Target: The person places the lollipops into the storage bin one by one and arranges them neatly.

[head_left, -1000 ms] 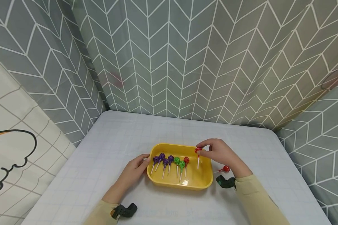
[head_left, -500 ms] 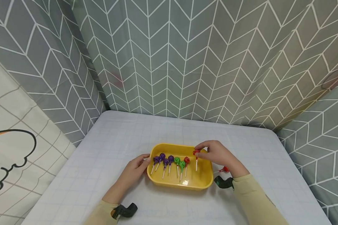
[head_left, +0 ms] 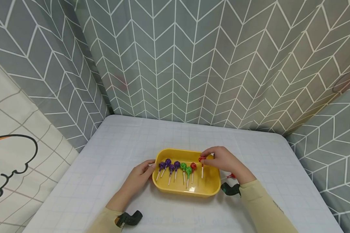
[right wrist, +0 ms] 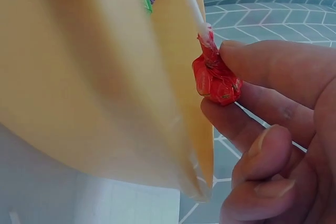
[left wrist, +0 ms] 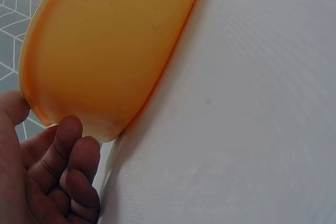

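Note:
Between thumb and fingers of my right hand (head_left: 223,159) is a red-wrapped lollipop (right wrist: 214,81), pinched by its head. Its white stick points toward me over the right part of a yellow tray (head_left: 204,187). Inside the tray, to the left, lie a red lollipop (head_left: 193,166), two green lollipops (head_left: 188,170) and several purple lollipops (head_left: 171,167) in a row, sticks toward me. My left hand (head_left: 140,174) grips the tray's left end; in the left wrist view its thumb touches the rim and its fingers curl against the outer wall.
Another red lollipop (head_left: 231,176) lies on the white-covered table (head_left: 128,136), right of the tray and partly hidden by my right wrist. Patterned grey curtains (head_left: 175,64) stand behind the table and along both sides.
My right hand has moved slightly left and toward me, bringing the red lollipop nearer the row. More of the loose lollipop is covered by the wrist. The left hand and tray stay put.

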Demonstrator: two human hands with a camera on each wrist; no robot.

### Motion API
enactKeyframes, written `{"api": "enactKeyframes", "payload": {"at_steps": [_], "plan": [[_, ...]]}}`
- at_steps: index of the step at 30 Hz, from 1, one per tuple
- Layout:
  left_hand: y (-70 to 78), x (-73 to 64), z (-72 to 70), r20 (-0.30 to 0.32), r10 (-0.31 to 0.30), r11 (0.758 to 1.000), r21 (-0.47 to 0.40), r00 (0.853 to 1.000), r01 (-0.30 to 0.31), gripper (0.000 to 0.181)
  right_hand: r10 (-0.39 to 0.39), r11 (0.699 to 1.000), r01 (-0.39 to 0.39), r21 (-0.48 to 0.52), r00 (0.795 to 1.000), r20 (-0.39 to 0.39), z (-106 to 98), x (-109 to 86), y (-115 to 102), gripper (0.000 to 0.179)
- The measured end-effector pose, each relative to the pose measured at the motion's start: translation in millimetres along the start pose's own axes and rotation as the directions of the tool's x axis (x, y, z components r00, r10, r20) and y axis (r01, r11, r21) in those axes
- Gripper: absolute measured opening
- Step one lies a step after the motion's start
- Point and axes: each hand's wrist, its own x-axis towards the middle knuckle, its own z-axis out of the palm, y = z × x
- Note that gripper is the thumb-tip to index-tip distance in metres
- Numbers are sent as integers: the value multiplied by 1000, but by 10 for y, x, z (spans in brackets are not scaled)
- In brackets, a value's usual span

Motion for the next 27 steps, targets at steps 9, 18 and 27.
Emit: {"api": "enactKeyframes", "payload": {"at_steps": [9,18,27], "plan": [[-5,-8,-4,-2,19,1000,10,1000,-19,37,20,1000,-20,-12,999,43,17,10,12,16],[-4,0,-2,5,6,1000,-3,1000,-6,36,20,999,-18,-41,999,50,50,3,14,16],[-9,-4,-2,-4,23,1000,0,1000,-23,36,-35,994,41,-100,997,66,81,-9,-20,15]]}}
